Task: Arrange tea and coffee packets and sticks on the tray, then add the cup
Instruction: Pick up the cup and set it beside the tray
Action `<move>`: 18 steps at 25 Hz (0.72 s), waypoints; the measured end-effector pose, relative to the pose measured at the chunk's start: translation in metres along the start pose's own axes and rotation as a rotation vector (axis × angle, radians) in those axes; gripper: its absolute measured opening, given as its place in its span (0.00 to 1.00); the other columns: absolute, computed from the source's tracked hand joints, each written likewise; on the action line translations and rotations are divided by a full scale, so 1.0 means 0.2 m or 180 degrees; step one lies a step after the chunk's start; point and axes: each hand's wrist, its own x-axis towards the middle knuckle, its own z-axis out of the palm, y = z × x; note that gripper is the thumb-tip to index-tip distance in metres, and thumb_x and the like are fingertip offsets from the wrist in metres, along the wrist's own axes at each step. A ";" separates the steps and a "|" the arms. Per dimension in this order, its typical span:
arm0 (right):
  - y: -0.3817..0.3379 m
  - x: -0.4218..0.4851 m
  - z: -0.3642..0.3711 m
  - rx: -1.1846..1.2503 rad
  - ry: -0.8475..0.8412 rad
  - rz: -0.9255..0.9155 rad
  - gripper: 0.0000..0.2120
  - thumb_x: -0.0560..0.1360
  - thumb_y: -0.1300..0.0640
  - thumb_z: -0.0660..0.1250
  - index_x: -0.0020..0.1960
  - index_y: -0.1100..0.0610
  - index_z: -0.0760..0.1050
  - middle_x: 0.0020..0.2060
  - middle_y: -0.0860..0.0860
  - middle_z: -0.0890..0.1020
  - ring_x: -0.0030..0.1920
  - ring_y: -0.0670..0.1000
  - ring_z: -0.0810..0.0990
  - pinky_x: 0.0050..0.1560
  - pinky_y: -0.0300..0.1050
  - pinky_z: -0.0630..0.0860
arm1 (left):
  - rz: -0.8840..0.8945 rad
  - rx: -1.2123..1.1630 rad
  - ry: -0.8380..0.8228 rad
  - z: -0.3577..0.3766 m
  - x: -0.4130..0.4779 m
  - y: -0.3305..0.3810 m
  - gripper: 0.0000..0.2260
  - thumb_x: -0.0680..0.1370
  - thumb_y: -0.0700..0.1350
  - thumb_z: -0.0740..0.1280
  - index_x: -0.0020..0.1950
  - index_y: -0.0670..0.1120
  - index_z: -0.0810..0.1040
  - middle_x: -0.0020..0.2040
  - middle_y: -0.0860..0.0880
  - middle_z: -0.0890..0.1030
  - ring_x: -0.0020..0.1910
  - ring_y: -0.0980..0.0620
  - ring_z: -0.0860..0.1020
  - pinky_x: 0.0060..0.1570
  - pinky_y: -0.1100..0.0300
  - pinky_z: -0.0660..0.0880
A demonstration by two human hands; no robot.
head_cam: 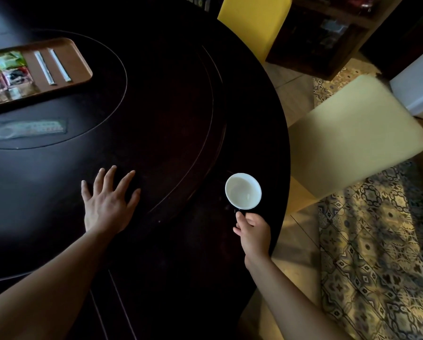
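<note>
Cup, white inside and dark outside, near the round table's right edge, handle pinched by right hand. Left hand flat, fingers spread wide. Tray far left, well apart, holding packets and two sticks.

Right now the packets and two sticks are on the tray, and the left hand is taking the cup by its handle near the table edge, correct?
Wrong hand. In the head view the right hand is at the cup; the left hand lies flat on the table. The rest holds.
</note>
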 end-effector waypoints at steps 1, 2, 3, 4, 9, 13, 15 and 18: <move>-0.01 0.00 0.00 -0.0129 0.0056 -0.0079 0.05 0.76 0.54 0.73 0.47 0.55 0.80 0.43 0.51 0.84 0.43 0.49 0.85 0.50 0.56 0.84 | 0.0008 0.0015 -0.0001 0.00 0.00 0.00 0.25 0.79 0.63 0.56 0.76 0.61 0.61 0.79 0.46 0.60 0.79 0.44 0.51 0.74 0.37 0.44; -0.01 0.00 0.01 -0.0256 0.0101 -0.0149 0.06 0.74 0.52 0.74 0.41 0.51 0.78 0.39 0.48 0.83 0.41 0.50 0.85 0.50 0.58 0.83 | 0.0015 0.0017 -0.0001 0.01 0.01 0.00 0.25 0.79 0.63 0.56 0.76 0.61 0.61 0.78 0.45 0.60 0.79 0.44 0.51 0.74 0.37 0.44; 0.00 0.01 0.01 -0.0364 0.0127 -0.0232 0.09 0.73 0.51 0.75 0.37 0.49 0.76 0.36 0.47 0.83 0.40 0.52 0.85 0.49 0.60 0.83 | 0.0020 0.0010 -0.0006 0.01 0.01 0.00 0.25 0.79 0.63 0.56 0.76 0.61 0.61 0.78 0.45 0.60 0.79 0.44 0.51 0.74 0.37 0.44; 0.01 0.02 0.01 -0.0460 0.0140 -0.0304 0.12 0.71 0.49 0.75 0.34 0.51 0.75 0.34 0.49 0.83 0.39 0.54 0.85 0.47 0.61 0.82 | 0.0015 0.0003 -0.0013 0.00 0.01 -0.01 0.25 0.79 0.63 0.56 0.76 0.61 0.61 0.79 0.45 0.60 0.79 0.44 0.51 0.74 0.36 0.45; -0.02 0.04 0.00 -0.0163 0.0139 -0.0423 0.15 0.68 0.47 0.73 0.34 0.56 0.74 0.30 0.53 0.83 0.37 0.56 0.86 0.45 0.60 0.82 | -0.0014 -0.0090 -0.0104 -0.02 0.02 -0.01 0.25 0.79 0.62 0.58 0.76 0.62 0.62 0.78 0.46 0.61 0.79 0.45 0.51 0.74 0.37 0.44; -0.19 0.02 0.00 0.0243 0.0002 -0.0552 0.07 0.74 0.61 0.74 0.40 0.62 0.78 0.31 0.51 0.85 0.38 0.52 0.88 0.50 0.56 0.83 | -0.0143 -0.0451 -0.0118 -0.06 0.06 -0.04 0.22 0.76 0.59 0.67 0.70 0.62 0.72 0.75 0.50 0.67 0.77 0.46 0.57 0.74 0.40 0.48; -0.33 0.02 0.04 0.0378 -0.0217 -0.0725 0.06 0.74 0.63 0.73 0.42 0.64 0.78 0.31 0.51 0.85 0.39 0.53 0.88 0.48 0.52 0.83 | -0.0190 -0.0522 -0.0113 -0.11 0.13 -0.06 0.18 0.75 0.56 0.69 0.65 0.60 0.77 0.69 0.52 0.73 0.71 0.46 0.64 0.68 0.41 0.57; -0.56 0.06 0.20 0.0242 -0.0577 -0.0891 0.04 0.74 0.61 0.73 0.43 0.60 0.79 0.29 0.46 0.85 0.39 0.52 0.88 0.47 0.47 0.81 | -0.0322 -0.0477 -0.0028 -0.16 0.27 -0.12 0.15 0.76 0.54 0.69 0.63 0.57 0.79 0.63 0.49 0.76 0.65 0.43 0.68 0.61 0.42 0.64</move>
